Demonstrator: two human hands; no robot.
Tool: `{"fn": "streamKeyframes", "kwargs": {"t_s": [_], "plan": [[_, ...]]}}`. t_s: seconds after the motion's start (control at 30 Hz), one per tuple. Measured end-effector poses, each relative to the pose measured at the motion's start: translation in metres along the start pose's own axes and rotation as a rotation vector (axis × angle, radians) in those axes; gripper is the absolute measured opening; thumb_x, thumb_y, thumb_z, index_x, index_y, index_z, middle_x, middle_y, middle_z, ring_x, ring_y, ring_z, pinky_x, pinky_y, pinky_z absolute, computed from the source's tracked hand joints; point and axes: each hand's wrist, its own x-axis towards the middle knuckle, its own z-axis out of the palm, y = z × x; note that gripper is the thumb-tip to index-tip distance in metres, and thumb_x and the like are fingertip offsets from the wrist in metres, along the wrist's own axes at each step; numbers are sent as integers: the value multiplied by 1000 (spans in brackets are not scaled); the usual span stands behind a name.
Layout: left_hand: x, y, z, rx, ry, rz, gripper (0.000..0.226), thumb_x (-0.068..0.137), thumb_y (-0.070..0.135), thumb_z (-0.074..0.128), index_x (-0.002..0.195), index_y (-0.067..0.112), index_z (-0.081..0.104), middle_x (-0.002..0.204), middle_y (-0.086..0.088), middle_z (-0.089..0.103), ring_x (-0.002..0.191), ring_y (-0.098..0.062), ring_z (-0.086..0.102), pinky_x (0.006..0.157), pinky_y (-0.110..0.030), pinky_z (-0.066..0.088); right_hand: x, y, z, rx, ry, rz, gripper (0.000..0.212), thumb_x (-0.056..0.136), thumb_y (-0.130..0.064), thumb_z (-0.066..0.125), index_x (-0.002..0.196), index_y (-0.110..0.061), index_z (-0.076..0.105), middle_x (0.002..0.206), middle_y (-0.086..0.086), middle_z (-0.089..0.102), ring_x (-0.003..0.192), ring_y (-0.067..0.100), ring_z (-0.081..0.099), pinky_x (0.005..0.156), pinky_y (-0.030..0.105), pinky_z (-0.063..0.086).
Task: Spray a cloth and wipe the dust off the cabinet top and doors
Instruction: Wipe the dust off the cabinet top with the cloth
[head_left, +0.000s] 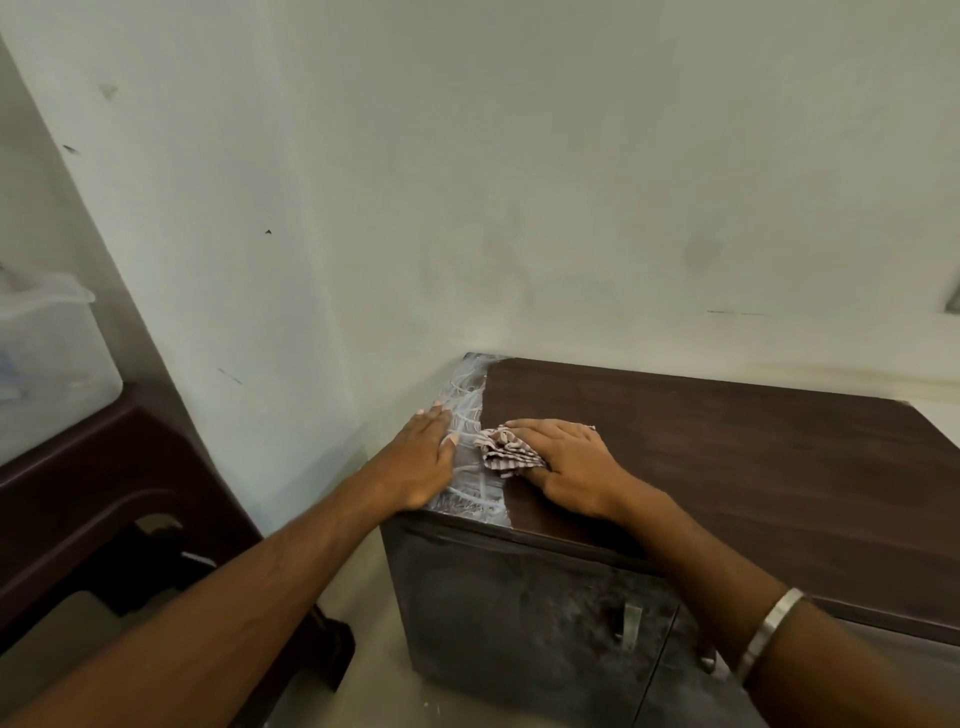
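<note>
A low dark-brown cabinet (727, 457) stands against the pale wall. Most of its top looks dark and clean, while a grey streaked dusty strip (467, 410) runs along its left edge. My right hand (566, 462) lies flat on a crumpled striped cloth (504, 449), pressing it onto the top beside that strip. My left hand (426, 452) rests flat, fingers straight, on the dusty strip at the left edge. The front doors (519, 613) are grey with dust and carry a metal handle (628, 626). No spray bottle is in view.
A dark plastic chair (104, 519) stands left of the cabinet, with a translucent plastic tub (47, 374) on it. The wall (467, 182) runs close behind the cabinet. Pale floor (358, 613) shows between chair and cabinet. A metal bangle (769, 634) circles my right wrist.
</note>
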Motion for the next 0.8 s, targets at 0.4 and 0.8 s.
{"fn": "streamKeyframes", "kwargs": {"t_s": [0.4,0.8], "plan": [[-17,-5,4,-14,26,5,53,105,32,21,154,13,14,162,-4,5,149,-15,1,122,-32,3,-19,-30,2,24,13,-31,51,91,-38,44,141,-40,34,149,-20,33,137,7,23,111,34,9],[-33,-9,6,-24,32,-6,54,105,33,21,154,14,13,162,-3,6,149,-15,1,121,-28,2,-38,-35,1,18,-4,-53,53,90,-44,42,142,-41,30,149,-22,31,137,5,22,113,38,11]]}}
